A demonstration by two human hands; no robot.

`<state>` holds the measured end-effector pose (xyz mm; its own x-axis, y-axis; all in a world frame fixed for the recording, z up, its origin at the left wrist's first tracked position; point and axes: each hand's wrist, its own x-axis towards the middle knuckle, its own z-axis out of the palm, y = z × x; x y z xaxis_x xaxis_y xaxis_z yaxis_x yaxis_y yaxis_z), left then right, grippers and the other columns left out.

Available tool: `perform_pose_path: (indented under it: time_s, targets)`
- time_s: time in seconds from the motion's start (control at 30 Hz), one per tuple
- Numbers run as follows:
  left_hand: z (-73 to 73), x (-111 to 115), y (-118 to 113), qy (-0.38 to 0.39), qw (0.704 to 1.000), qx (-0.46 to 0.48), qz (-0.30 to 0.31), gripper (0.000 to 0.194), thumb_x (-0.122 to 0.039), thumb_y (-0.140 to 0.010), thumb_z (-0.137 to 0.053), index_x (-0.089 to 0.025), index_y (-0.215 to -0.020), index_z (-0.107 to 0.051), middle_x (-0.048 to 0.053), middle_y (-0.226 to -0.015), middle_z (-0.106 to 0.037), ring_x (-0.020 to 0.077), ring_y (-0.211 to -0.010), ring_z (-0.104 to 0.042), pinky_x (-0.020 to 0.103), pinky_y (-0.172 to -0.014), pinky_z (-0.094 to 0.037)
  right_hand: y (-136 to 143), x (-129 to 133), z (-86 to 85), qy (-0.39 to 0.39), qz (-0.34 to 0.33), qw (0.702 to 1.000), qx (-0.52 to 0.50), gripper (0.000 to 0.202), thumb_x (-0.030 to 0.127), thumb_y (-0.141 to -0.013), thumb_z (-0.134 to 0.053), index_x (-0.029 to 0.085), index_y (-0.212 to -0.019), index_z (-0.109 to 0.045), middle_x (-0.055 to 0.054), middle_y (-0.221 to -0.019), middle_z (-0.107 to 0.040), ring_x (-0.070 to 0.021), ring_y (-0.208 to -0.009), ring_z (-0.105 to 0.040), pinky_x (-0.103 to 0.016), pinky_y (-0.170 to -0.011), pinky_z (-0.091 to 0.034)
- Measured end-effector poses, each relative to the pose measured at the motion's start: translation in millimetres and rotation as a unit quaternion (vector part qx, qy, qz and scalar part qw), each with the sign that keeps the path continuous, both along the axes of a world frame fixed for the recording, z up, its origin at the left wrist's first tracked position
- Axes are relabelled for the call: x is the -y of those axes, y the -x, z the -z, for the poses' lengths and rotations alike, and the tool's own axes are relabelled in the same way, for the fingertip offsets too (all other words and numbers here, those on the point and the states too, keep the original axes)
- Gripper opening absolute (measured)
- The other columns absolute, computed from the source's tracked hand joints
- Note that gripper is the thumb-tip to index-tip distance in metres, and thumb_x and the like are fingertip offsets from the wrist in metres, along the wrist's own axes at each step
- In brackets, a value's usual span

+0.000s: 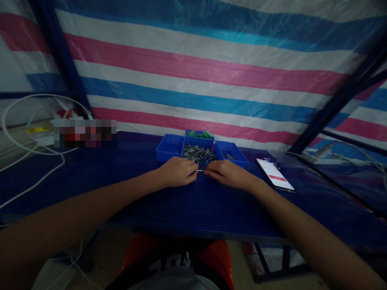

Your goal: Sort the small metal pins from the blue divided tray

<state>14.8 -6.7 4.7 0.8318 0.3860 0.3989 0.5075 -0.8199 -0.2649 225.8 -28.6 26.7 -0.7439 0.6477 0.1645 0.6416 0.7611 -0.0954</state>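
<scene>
A thin silvery metal pin [200, 170] spans the short gap between my two hands above the blue table. Its left end is pinched in the fingers of my left hand [179, 172], and the right end in those of my right hand [229, 173]. Just beyond the hands sits a middle blue bin [199, 141] holding a heap of small metal pins [198, 154]. To its left is another blue bin [169, 146], its floor partly hidden. The right blue bin [240, 156] contains a few metal pieces [229, 156].
Behind, a blue bin holds green items [199, 134] too small to name. A lit phone [275, 174] lies on the table [193, 213] at right. White cables [36, 185] trail over the left side. A striped plastic sheet [205, 72] hangs behind the table.
</scene>
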Motion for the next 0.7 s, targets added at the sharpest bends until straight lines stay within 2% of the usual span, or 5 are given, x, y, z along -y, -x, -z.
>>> perform_pose_path:
  time_s: [0.27,0.7]
  targets:
    - [-0.8,1.3,1.3,0.016,1.000,-0.004,-0.003,0.018,-0.024,-0.085,-0.042,-0.015,-0.078,-0.056,0.002,-0.073,-0.062,0.0146,-0.067,-0.059,0.025,-0.060,-0.043,-0.4,-0.1,0.1,0.008,-0.001,1.000,-0.009,0.023,0.026,-0.092,-0.040,0.015,-0.084,-0.059,-0.004,-0.078,-0.059,-0.0122,-0.069,-0.054,-0.025,-0.066,-0.039]
    - [2.0,-2.5,1.5,-0.006,1.000,-0.001,0.003,0.018,-0.025,-0.087,-0.042,-0.015,-0.079,-0.055,0.002,-0.072,-0.061,0.0139,-0.067,-0.058,0.025,-0.059,-0.042,-0.9,-0.5,-0.2,0.010,-0.001,1.000,0.006,0.021,0.023,-0.091,-0.041,0.014,-0.085,-0.059,-0.004,-0.077,-0.059,-0.0122,-0.069,-0.053,-0.025,-0.066,-0.039]
